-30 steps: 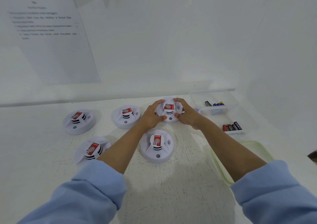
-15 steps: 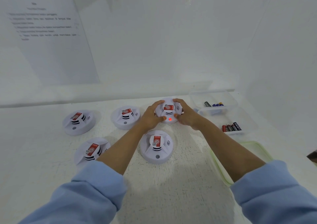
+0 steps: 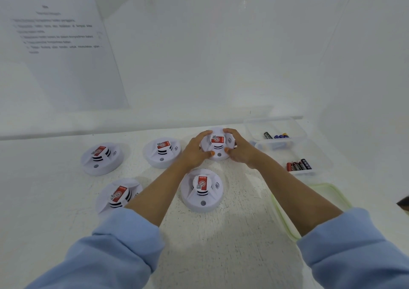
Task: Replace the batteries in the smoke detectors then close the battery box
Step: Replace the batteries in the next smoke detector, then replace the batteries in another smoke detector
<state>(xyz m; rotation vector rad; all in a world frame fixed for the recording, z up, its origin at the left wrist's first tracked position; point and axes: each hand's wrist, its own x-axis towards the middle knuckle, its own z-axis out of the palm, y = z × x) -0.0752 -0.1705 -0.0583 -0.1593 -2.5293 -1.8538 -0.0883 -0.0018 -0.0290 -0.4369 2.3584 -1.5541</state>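
Both arms reach forward from light-blue sleeves pushed up to the elbows. The left hand (image 3: 195,150) and the right hand (image 3: 240,149) grip one smoke detector (image 3: 218,143) from opposite sides. Their fingers are curled over its far rim and their thumbs are pressed to its near edge. This detector sits at the far middle of the white surface (image 3: 210,244), face up, with its red label on top. Whether it rests on the surface or is slightly lifted cannot be told.

The palms and most fingertips are hidden behind the detector's body. The left forearm covers part of the near-left detector (image 3: 117,194). A green-rimmed lid (image 3: 327,191) lies flat at the right, partly under the right forearm. The printed sheet (image 3: 59,45) on the wall is too blurred to read.

Three more detectors lie face up: one just in front of the held one (image 3: 201,191), one just beside the left hand (image 3: 162,152), and one at the far left (image 3: 100,158).

To the right stand two clear, uncovered battery boxes. The far box (image 3: 274,120) holds a black battery and a few blue ones (image 3: 275,135). The near box (image 3: 321,156) holds a row of red and black batteries (image 3: 298,166).
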